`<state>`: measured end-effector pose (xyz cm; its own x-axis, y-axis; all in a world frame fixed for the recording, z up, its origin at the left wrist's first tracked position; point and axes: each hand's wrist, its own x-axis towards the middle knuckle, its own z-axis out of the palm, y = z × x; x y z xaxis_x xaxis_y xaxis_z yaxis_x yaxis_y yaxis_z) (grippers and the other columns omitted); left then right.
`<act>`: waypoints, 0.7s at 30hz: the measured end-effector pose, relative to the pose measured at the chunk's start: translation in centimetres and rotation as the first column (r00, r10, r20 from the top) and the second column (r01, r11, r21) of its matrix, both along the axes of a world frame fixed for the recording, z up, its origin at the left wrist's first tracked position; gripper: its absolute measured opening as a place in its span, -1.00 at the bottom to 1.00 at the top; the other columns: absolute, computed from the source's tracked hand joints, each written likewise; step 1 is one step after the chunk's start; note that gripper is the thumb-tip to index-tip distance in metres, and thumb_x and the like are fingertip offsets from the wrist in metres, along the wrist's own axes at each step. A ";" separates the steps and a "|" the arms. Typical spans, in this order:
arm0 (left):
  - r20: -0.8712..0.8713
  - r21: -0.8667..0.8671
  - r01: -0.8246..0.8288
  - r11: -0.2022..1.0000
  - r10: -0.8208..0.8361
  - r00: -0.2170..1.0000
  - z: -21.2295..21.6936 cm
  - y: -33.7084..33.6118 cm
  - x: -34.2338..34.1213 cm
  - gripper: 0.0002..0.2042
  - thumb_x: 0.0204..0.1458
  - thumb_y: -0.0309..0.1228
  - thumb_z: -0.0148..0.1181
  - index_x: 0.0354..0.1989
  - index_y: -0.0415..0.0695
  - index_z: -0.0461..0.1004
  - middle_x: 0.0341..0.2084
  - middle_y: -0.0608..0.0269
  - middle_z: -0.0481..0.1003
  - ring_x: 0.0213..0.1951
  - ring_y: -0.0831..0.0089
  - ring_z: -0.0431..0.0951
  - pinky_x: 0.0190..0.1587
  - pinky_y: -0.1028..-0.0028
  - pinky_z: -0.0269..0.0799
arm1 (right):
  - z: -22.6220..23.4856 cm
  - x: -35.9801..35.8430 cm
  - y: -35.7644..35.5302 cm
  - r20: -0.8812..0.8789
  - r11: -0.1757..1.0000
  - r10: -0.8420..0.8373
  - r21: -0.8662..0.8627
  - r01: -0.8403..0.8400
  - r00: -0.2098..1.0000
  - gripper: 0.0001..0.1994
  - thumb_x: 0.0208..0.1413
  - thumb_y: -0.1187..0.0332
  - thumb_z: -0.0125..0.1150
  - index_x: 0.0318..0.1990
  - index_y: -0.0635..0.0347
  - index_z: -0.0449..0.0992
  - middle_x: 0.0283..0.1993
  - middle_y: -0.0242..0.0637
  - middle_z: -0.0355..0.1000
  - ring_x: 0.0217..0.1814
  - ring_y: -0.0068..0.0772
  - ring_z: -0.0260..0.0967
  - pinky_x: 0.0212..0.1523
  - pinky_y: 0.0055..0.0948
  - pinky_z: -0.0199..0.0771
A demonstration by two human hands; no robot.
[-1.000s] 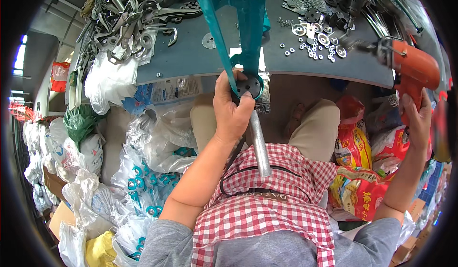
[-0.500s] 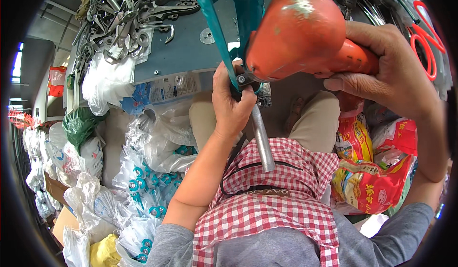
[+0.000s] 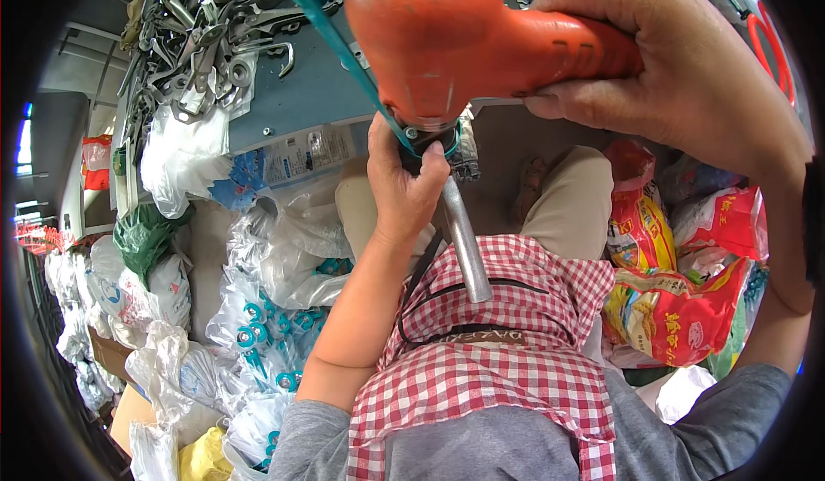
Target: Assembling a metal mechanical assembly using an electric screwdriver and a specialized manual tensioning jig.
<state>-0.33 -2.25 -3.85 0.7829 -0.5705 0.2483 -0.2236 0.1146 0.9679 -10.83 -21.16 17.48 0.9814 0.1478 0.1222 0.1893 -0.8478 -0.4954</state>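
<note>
My right hand (image 3: 679, 77) is closed round the grip of an orange power driver (image 3: 430, 38) with a worn, scuffed top. The driver's nose points down at a joint with a screw (image 3: 411, 133), close against it; whether the bit touches is hidden. My left hand (image 3: 402, 184) grips that joint of a teal-bladed tool (image 3: 331, 34), thumb on its black part. From the joint a grey metal tube (image 3: 466, 240) runs down toward my lap, over the red checked apron (image 3: 481, 369).
Metal parts (image 3: 202, 42) lie piled on the grey bench (image 3: 292, 94). Clear bags with teal-ended pieces (image 3: 249, 335) sit at my left. Red and yellow printed sacks (image 3: 679, 309) stand at my right. Red handles (image 3: 767, 55) show at the far right.
The orange driver has moved left and swung its nose down onto the joint. The teal blade has shifted left with it. My left hand still grips the joint.
</note>
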 end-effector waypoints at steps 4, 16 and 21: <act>-0.008 -0.008 0.091 0.996 -0.092 0.996 0.9 1.4 0.1 -0.40 -0.27 -0.45 0.23 0.05 -0.25 0.19 -0.03 0.06 0.24 -0.01 0.32 0.30 0.02 0.43 0.19 | -0.3 0.2 0.2 -0.027 1.000 -0.002 0.001 0.002 1.000 -0.66 -0.24 0.41 0.33 -0.25 0.28 0.42 -0.49 -0.32 0.40 -0.53 -0.56 0.37 -0.54 -0.58 0.40; 0.366 -0.611 0.776 0.157 -0.813 0.453 15.2 -5.7 8.9 0.16 -0.47 0.52 -0.13 0.15 -0.33 0.00 -0.26 -0.09 0.40 -0.25 0.14 0.46 -0.18 0.26 0.44 | -0.3 1.1 0.6 -0.100 0.998 -0.064 -0.033 0.061 0.993 -0.67 -0.24 0.42 0.31 -0.24 0.29 0.42 -0.49 -0.32 0.40 -0.54 -0.57 0.37 -0.56 -0.58 0.39; 0.150 -0.635 0.569 0.522 -0.640 0.754 15.8 -4.1 6.1 0.11 -0.44 0.50 -0.10 0.05 -0.38 0.14 -0.36 -0.01 0.41 -0.33 0.26 0.47 -0.30 0.38 0.46 | -0.7 0.5 -0.4 -0.138 0.991 -0.130 -0.037 0.126 0.982 -0.67 -0.24 0.42 0.31 -0.24 0.29 0.42 -0.49 -0.32 0.39 -0.55 -0.57 0.36 -0.57 -0.58 0.39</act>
<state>5.74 -6.36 11.99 0.3474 -0.6584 0.6677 0.2143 0.7490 0.6270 -10.31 -21.54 16.81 0.9996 0.0212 -0.0197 0.0090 -0.8743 -0.4852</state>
